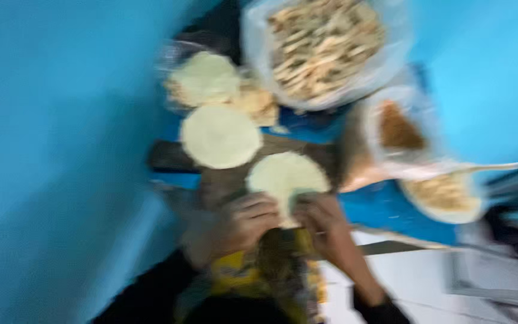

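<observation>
The picture is blurred by motion. My left hand (244,221) and my right hand (322,222) both grip the near edge of a pale round flat dough disc (286,177) lying on a dark wooden board (223,180). A second round disc (220,136) lies farther back on the board. A third pale disc (204,78) rests beyond it, on top of some folded pieces. Both wrists wear dark sleeves.
A large clear bag of pale folded pastries (325,45) sits at the back. To the right stand a bag with brown filling (398,129) and a bowl (445,198) of tan filling. Blue walls close in left and right. Yellow patterned cloth (241,279) lies below my hands.
</observation>
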Demonstrator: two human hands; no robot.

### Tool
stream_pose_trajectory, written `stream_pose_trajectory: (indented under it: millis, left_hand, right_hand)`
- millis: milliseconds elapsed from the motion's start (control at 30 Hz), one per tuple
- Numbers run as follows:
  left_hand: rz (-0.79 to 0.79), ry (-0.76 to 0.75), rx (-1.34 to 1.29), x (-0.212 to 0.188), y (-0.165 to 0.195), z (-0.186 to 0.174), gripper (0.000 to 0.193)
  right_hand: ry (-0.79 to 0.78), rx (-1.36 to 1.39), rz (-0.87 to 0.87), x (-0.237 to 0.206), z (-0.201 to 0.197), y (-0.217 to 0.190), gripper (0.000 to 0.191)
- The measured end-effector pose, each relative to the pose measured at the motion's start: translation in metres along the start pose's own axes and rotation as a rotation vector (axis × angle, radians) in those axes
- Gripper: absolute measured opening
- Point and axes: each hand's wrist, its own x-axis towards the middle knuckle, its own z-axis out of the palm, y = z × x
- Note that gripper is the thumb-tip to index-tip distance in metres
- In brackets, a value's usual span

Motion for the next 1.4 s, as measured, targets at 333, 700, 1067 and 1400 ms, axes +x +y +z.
stream_pose_trajectory:
  millis: [333,700,1067,1400]
  left_hand:
    - [-0.219,0.258,0.357,0.006,-0.049,-0.058,0.012]
    - [-0.959,0.083,0.286,0.016,-0.126,-0.112,0.075]
    - [-0.664,0.343,0.262,-0.007,-0.143,-0.098,0.021]
    - [-0.603,0.477,0.273,0.01,-0.128,-0.078,0.024]
  right_hand:
    - [0.03,-0.064,-0.045,0.007,0.006,0.004,0.024]
    - [0.059,-0.055,-0.01,-0.002,0.008,-0.003,0.019]
    - [0.017,0.031,0.051,0.008,0.002,-0.002,0.015]
    - [-0.045,0.14,0.199,0.019,-0.016,-0.007,0.017]
